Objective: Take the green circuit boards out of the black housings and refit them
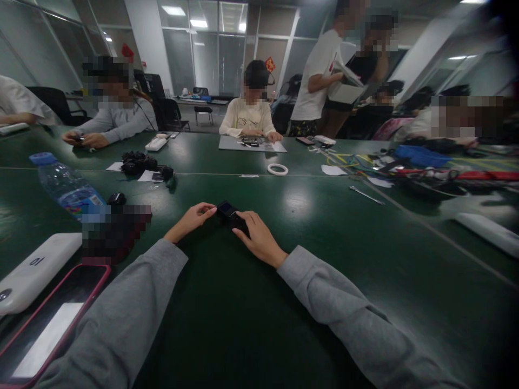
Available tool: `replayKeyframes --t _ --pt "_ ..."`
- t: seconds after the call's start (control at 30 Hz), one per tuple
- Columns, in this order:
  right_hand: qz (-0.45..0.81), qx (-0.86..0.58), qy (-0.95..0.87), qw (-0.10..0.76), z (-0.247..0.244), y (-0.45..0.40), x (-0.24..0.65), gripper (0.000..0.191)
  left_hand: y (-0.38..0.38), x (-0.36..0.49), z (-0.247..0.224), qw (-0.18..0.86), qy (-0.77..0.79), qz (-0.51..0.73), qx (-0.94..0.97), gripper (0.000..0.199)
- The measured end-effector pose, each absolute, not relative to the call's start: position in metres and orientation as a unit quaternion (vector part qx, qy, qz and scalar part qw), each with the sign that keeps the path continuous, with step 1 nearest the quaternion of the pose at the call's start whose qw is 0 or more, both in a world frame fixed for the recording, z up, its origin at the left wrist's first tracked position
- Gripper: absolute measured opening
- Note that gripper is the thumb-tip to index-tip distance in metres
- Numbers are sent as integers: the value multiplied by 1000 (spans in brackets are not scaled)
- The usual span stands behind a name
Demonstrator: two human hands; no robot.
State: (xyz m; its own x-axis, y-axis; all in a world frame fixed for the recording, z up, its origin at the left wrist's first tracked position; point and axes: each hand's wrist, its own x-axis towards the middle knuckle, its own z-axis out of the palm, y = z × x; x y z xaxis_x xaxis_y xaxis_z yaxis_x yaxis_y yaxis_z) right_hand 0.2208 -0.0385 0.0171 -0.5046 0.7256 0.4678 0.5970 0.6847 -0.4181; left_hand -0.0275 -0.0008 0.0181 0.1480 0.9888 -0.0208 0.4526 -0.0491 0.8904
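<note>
A small black device with a little dark screen (226, 207) lies on the green table in front of me; its exact kind is hard to make out. My right hand (256, 233) is closed around its near right part, the thumb along the near side and the fingers over the top. At its far left corner, my left hand (195, 218) has thumb and fingertips drawn together in a pinch on the edge. The fingers cover much of the device's lower half.
To my left are a plastic water bottle (68, 186), a white power bank (40, 267) and a red-cased phone (60, 319). Farther off lie a white tape roll (278, 169), a wrench (366, 195) and tangled cables (421, 162). Several people sit or stand around the table (324, 292).
</note>
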Motion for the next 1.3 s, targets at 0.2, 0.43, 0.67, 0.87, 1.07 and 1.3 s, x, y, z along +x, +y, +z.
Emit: replayKeyframes --t 0.2,0.43,0.67,0.87,1.07,1.3 --pt "128 -364 -877 288 19 -41 222 49 3 -26 13 409 555 339 640 60" --pt "103 -345 -900 246 19 -41 221 56 6 -22 12 378 584 341 633 60" --pt "106 -340 -902 245 16 -39 222 55 5 -18 18 384 578 329 640 61" --pt "139 -341 -894 256 16 -36 223 47 6 -17 15 379 571 312 658 59" --pt "168 -338 -884 276 17 -36 224 44 -2 -15 26 392 581 299 647 59" --pt "186 -336 -878 285 15 -35 224 44 -3 -14 31 432 584 299 619 65"
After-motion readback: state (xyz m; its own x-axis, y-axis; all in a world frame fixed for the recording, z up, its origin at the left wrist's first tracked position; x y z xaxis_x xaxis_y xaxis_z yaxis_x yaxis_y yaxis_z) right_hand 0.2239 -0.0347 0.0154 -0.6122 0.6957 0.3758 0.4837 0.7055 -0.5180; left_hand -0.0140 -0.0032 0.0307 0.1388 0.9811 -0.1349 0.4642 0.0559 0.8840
